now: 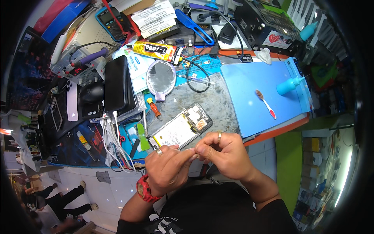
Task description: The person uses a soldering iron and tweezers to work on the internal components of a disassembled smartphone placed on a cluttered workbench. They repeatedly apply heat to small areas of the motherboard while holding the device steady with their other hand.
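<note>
An opened phone, battery and board bare, lies by the counter's near edge, partly hidden by the left hand. That and the right hand pinch closed; on what, I cannot tell. Beyond: screwdriver, mirror; rightward, blue mat.

Floor tiles are seen at lower left — a green panel and glowing tube at lower right.
</note>
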`<state>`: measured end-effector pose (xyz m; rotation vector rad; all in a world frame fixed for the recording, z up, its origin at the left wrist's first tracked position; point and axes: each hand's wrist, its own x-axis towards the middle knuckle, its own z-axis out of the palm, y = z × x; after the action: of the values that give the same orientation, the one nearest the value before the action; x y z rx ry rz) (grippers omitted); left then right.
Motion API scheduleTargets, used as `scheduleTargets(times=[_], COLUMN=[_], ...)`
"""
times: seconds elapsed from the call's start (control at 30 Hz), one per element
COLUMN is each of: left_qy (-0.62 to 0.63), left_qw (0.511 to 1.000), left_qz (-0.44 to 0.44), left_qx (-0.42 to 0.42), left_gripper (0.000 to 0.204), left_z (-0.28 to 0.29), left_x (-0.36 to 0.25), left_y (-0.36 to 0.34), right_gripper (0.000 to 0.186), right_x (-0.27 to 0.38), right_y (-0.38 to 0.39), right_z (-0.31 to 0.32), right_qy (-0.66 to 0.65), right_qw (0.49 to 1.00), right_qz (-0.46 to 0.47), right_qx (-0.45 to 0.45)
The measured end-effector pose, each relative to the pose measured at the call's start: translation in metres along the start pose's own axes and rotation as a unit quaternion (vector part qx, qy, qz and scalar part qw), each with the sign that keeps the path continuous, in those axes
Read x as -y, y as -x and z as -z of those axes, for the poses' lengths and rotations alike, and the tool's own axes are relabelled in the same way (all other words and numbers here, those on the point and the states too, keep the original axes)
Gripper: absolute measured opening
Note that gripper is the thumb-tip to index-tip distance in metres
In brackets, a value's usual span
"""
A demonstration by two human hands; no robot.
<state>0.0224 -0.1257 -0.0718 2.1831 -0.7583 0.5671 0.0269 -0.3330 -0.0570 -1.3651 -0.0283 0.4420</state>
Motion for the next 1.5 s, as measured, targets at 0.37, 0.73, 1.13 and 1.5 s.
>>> scheduleTargets(times=[0.37,0.73,1.13,1.5], left_qy=[-0.072,-0.099,-0.133,-0.159], left_qw=[0.997,0.989,0.982,0.975], left_qz=[0.025,0.104,0.097,0.091], left_qx=[-0.012,0.020,0.088,0.122], left_gripper=[0.013,0.011,0.013,0.014], left_z=[0.003,-0.013,-0.015,-0.016], left_x=[0.019,0.026,0.030,0.028], left_y=[-0.011,-0.017,-0.019,-0.016], right_gripper=[0.019,0.058,0.040,0.036], right_x=[0.029,0.109,0.178,0.035], right_y=[-0.049,-0.252,-0.183,-0.030], right_z=[0.022,0.100,0.105,0.087], right_qy=[0.225,0.415,0.443,-0.123], right_qw=[0.957,0.832,0.864,0.934], right_qz=[0.136,0.198,0.154,0.305], right_qx=[-0.120,-0.309,-0.182,-0.143])
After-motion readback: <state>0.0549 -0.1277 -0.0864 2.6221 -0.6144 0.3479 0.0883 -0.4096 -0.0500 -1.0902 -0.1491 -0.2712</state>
